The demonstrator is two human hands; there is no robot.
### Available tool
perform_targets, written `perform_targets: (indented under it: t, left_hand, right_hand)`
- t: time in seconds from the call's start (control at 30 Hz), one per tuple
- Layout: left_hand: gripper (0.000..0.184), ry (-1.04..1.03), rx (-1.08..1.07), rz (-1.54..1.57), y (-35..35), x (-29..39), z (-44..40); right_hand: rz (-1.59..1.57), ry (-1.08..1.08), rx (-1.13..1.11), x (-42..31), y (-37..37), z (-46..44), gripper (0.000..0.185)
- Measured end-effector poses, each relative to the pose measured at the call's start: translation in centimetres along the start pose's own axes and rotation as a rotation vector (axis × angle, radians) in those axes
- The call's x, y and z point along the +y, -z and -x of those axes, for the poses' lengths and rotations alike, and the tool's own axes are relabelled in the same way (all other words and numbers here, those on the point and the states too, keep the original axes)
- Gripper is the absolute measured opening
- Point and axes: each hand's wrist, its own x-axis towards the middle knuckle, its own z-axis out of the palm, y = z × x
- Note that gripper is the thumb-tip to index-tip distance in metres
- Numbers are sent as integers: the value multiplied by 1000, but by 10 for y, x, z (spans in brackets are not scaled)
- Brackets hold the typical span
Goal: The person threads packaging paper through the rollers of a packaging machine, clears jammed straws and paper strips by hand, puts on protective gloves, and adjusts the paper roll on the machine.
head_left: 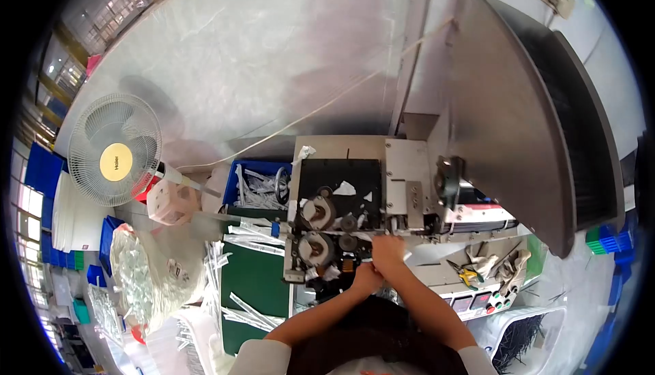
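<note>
A bench machine (339, 148) with a black top plate and round metal rollers (318, 212) stands in front of me. My right hand (388, 249) is closed at the machine's front edge, right of the rollers. Just below it and close against its wrist, my left hand (368, 279) reaches in with its fingers curled. What either hand pinches is hidden by the hands and too small to make out. White scraps (346, 189) lie on the black plate. Thin white strips (256, 235) lie left of the machine, by its feed end.
A green work surface (252, 278) with more strips lies to the left. Behind it are a blue bin (255, 168) of scraps and a fan (114, 150). At right are a large metal hopper (506, 112), yellow-handled pliers (468, 277), gloves (514, 269), a control panel (481, 301) and a tub (550, 318) of dark strips.
</note>
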Motion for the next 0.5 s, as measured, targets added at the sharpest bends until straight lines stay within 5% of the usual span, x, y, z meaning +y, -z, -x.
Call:
perform_targets:
  t: [0.07,0.13,0.17,0.2,0.23,0.3,0.43,0.5]
  left_hand:
    - [15,-130,-291,18,67,37,9]
    - [14,-140,133,240,141,1,-44]
    - [11,-299,197,108,149,3,-42]
    - [10,-137,420,38,203,-12,-99]
    - [21,-275,494,-61,216,-57,-137]
    - [33,-240,504,-494,228,-127,-195]
    - [38,-250,505,-663,205,-194,-267]
    - [38,222,428,-491,189,-184,-291]
  right_hand:
    - [27,-25,56,-6,0,0,11]
    - [-21,10,308,-5,-4,-3,8]
    - [-69,17,402,4,-11,15,8]
    - [-96,3,484,-5,-10,2,9]
    - [-101,-24,408,-11,-9,-3,13]
    - [-115,-83,378,-17,-6,3,20]
    - [-62,-212,418,-36,-7,13,27]
    - [-57,-184,429,-42,-11,14,25]
